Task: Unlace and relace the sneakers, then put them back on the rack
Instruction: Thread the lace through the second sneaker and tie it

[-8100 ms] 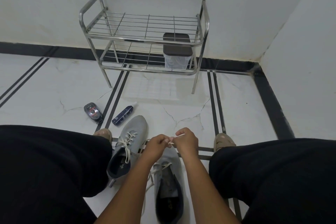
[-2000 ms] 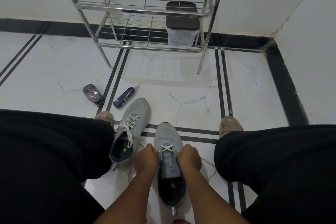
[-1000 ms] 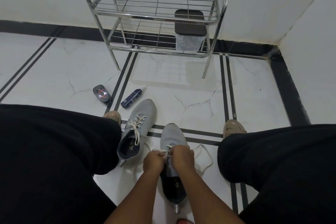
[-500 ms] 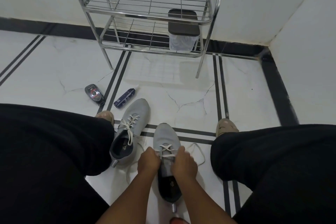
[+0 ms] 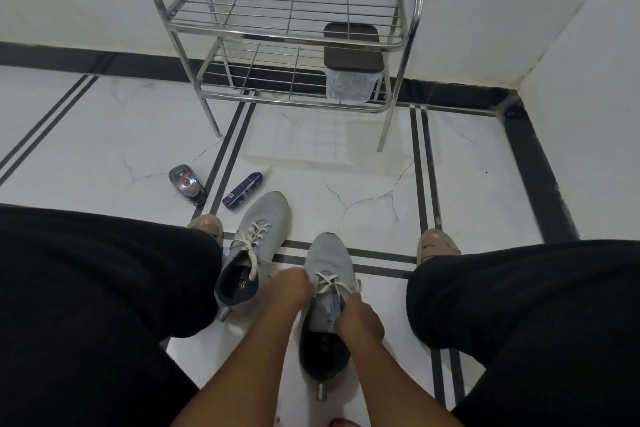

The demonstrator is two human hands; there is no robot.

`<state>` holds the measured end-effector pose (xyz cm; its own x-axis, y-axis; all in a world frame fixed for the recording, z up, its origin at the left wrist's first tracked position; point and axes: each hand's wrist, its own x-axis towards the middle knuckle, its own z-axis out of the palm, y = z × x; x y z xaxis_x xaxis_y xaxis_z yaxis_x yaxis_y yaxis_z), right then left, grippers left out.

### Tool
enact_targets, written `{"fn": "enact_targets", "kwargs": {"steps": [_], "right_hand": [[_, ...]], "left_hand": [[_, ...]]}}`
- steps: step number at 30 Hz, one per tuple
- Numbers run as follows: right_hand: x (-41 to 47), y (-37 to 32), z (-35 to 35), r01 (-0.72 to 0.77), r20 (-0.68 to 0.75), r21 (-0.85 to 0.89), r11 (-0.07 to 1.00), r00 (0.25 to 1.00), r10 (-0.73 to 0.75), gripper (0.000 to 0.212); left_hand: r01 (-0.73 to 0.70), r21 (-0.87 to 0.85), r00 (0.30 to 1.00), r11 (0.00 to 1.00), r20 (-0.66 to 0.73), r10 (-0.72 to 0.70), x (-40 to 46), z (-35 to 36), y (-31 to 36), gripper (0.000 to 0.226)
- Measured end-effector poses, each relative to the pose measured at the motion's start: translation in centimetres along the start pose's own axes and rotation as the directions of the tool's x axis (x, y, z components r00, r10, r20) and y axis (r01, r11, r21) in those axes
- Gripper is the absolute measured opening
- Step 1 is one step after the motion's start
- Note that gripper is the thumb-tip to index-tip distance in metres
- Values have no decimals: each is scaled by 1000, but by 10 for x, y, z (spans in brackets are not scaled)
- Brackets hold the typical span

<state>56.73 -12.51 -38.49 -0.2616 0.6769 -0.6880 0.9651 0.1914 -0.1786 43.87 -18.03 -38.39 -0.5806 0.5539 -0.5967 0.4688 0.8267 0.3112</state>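
Note:
Two grey sneakers lie on the white floor between my knees. The left sneaker [image 5: 258, 244] is laced with white lace and lies untouched. The right sneaker [image 5: 329, 291] has white lace [image 5: 330, 282] crossed only over its front eyelets. My left hand [image 5: 289, 289] is curled at the shoe's left side, beside the lace. My right hand [image 5: 360, 321] is curled at the shoe's right edge by the tongue, pinching the lace there. The steel shoe rack [image 5: 287, 33] stands against the wall ahead.
A clear box with a dark lid [image 5: 351, 64] sits on the rack's lower shelf. A small black device [image 5: 185, 182] and a blue bottle [image 5: 244, 191] lie on the floor at left. My black-trousered knees flank the shoes; walls meet in the corner at right.
My hands have spread apart on the right sneaker: the left slid up along its left side, the right drew back toward the tongue. The view has shifted a little.

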Motion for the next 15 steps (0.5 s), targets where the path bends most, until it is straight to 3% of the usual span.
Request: {"fn": "enact_targets", "kwargs": {"steps": [2, 3, 4, 5, 6, 7, 8, 9, 10, 11, 12, 13, 14, 15], "right_hand": [[-1, 0, -2, -6, 7, 5, 1000, 1000, 6, 40], [-1, 0, -2, -8, 7, 6, 1000, 1000, 8, 41], [0, 0, -2, -13, 9, 9, 1000, 1000, 13, 41], [0, 0, -2, -19, 11, 16, 1000, 1000, 19, 41], [0, -1, -2, -25, 16, 30, 999, 1000, 24, 42], [0, -1, -2, -29, 20, 48, 998, 999, 28, 43], [1, -1, -2, -35, 29, 66, 997, 999, 33, 44], [2, -1, -2, -43, 35, 86, 995, 999, 40, 44], [2, 0, -2, -54, 40, 106, 993, 998, 50, 44], [3, 0, -2, -66, 41, 122, 990, 997, 61, 42], [3, 0, -2, -76, 41, 133, 988, 997, 71, 41], [4, 0, -2, -83, 42, 139, 987, 996, 78, 40], [4, 0, -3, -87, 42, 141, 986, 996, 82, 40], [3, -1, -3, -88, 41, 139, 986, 996, 83, 40]], "left_hand": [[88, 25, 995, 996, 54, -89, -6, 24, -8, 30], [117, -56, 991, 992, 66, -113, -10, 27, -11, 29], [148, -236, 988, 960, 73, -134, -11, 25, -9, 29], [180, -502, 983, 846, 52, -178, -8, 21, -9, 29], [223, -782, 963, 582, 81, -259, -6, 11, -7, 29], [209, -954, 942, 213, 139, -304, -5, 1, -4, 28], [148, -978, 925, -148, 190, -330, -5, -10, -3, 24], [78, -906, 911, -416, 235, -340, -5, -20, -3, 24], [38, -848, 895, -528, 264, -359, -4, -28, -6, 27], [30, -878, 889, -477, 242, -389, -2, -35, -10, 30], [85, -969, 884, -232, 181, -432, 0, -38, -10, 29], [142, -974, 904, 177, 54, -425, 3, -31, -12, 24], [149, -809, 937, 569, -68, -341, 4, -20, -12, 19], [131, -607, 965, 784, -102, -240, 5, -4, -11, 21]]}}
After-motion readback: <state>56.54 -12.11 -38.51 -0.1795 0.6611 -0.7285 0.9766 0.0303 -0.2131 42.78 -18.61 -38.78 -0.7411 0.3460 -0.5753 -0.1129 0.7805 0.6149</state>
